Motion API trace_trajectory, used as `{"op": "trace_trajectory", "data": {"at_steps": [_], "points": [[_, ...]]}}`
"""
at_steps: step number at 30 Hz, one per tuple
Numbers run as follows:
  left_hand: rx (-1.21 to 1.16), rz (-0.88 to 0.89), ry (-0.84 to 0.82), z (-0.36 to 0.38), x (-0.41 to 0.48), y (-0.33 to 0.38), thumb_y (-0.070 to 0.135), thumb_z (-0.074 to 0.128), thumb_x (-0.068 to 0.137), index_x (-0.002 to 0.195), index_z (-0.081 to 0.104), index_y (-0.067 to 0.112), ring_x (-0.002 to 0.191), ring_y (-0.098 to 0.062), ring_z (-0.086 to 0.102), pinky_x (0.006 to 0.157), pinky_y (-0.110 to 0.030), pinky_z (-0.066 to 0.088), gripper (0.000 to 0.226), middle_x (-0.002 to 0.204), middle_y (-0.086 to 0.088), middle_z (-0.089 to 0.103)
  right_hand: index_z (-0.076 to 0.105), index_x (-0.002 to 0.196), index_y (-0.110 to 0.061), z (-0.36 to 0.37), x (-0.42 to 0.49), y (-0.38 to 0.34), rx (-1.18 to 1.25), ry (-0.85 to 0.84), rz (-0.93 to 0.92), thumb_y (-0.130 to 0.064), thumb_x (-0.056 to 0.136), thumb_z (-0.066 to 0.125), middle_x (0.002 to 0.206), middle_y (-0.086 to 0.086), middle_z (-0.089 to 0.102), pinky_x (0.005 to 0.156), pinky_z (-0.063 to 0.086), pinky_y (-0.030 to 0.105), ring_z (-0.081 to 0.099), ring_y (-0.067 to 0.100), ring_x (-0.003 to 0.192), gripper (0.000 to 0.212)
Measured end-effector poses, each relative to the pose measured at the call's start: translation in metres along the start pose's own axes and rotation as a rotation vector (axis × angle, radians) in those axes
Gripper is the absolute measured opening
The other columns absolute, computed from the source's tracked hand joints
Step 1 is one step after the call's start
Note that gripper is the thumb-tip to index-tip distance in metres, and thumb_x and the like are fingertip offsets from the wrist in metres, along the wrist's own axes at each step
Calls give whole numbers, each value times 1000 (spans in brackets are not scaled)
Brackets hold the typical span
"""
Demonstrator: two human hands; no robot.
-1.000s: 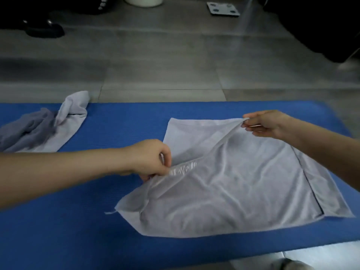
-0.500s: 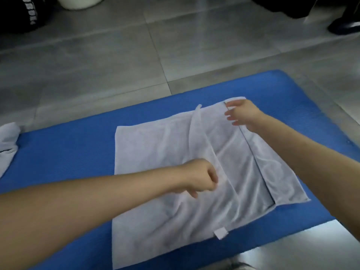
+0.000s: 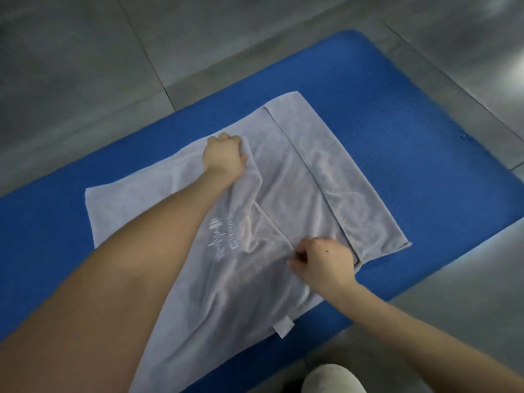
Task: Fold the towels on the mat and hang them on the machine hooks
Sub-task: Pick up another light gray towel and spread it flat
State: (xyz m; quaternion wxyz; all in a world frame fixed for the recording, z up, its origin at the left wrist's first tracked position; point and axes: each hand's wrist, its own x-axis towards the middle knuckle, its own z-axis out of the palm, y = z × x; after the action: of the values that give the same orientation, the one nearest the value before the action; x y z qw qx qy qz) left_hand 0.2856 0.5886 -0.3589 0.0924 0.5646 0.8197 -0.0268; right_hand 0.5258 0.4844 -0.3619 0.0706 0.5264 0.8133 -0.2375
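A grey towel (image 3: 295,171) lies spread on the blue mat (image 3: 411,114), with a folded strip along its right side and a white printed logo near its middle. My left hand (image 3: 225,156) is at the towel's far edge, fingers closed on a raised fold of cloth. My right hand (image 3: 321,260) is at the near right part, pinching the same fold's lower end. A small white tag (image 3: 283,327) sticks out at the towel's near edge. No machine hooks are in view.
Grey tiled floor (image 3: 85,66) surrounds the mat on the far side and right. A pale rounded object (image 3: 331,378), perhaps my knee, shows at the bottom edge near the mat's front border.
The view has tilted down and turned. My left hand moved from the towel's middle to its far edge, my right hand came from the far corner to the near right, both now gripping a fold.
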Motion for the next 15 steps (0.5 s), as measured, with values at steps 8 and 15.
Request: {"op": "trace_trajectory", "data": {"at_steps": [8, 15], "points": [[-100, -65, 90, 11, 14, -4, 12, 51, 88, 104, 66, 9, 97, -32, 56, 74, -34, 42, 21, 106, -14, 61, 57, 88, -16, -10, -7, -3, 207, -43, -35, -24, 85, 55, 80, -4, 62, 63, 41, 27, 55, 16, 74, 9], [-464, -291, 362, -68, -7, -33, 28, 59, 80, 98, 72, 18, 91, -26, 64, 71, -27, 44, 24, 94, -7, 70, 53, 88, -10, -67, -19, 3, 831, -294, 74, -17, 90, 61, 65, 6, 61, 55, 46, 29, 52, 13, 49, 11]]}}
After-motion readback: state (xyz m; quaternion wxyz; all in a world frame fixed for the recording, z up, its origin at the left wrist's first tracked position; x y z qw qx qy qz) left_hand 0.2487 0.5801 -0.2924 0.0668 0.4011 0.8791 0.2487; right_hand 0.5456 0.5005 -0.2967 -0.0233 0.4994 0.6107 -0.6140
